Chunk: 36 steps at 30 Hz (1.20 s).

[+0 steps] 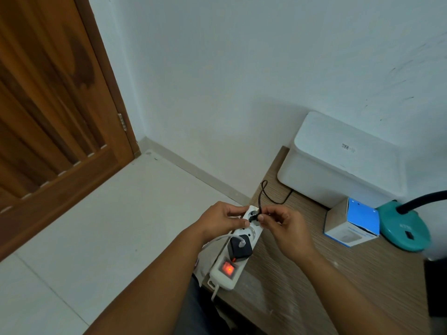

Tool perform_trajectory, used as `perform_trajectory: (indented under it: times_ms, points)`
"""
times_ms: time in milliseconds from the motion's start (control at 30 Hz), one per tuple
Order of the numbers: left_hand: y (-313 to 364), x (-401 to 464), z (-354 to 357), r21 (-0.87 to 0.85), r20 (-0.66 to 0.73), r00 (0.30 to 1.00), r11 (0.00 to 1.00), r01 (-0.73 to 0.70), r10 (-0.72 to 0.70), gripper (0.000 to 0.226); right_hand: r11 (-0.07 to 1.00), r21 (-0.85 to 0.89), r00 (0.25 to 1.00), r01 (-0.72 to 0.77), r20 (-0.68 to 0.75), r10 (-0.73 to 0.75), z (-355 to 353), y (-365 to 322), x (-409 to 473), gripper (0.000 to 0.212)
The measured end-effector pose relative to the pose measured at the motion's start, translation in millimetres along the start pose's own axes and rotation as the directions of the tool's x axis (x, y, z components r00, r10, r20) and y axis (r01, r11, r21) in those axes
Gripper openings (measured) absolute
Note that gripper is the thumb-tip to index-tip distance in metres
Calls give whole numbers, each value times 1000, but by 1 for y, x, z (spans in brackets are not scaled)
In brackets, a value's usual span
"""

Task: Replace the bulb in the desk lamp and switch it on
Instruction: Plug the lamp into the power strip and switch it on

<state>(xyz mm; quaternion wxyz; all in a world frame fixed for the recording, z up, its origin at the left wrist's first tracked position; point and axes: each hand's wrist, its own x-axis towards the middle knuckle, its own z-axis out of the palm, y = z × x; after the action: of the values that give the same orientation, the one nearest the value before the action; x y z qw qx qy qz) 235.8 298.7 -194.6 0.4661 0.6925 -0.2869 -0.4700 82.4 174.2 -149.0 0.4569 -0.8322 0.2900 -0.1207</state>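
A white power strip (251, 234) lies at the left edge of the wooden desk (338, 274), its red switch (227, 268) lit. My left hand (221, 220) grips the strip's far end. My right hand (283, 226) pinches a small black plug (254, 216) at the strip's far socket; its black cord (266, 193) loops back toward the wall. The desk lamp's teal base (406, 228) and black neck (423, 200) sit at the right edge; the lamp head is out of view. A blue and white bulb box (350, 223) stands next to the base.
A black adapter (239, 247) with a white cable is plugged into the strip near the switch. A white box-shaped appliance (343, 163) stands against the wall behind the bulb box. A wooden door (48, 117) and pale tiled floor (108, 226) lie left.
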Motion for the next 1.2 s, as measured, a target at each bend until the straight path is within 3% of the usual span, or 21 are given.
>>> perform_trajectory:
  times_ms: [867,1033,1200]
  points:
    - [0,0,0,-19,0,1000,1000,1,-1,39,982,-189,1000,22,-7,-24,0,-4,5,12]
    - [1,-1,0,-39,14,1000,999,2,-1,38,959,-281,997,49,68,-31,-2,-13,13,12]
    - [0,-2,1,-47,11,1000,999,2,-1,40,934,-357,999,25,44,-10,-1,-9,14,9]
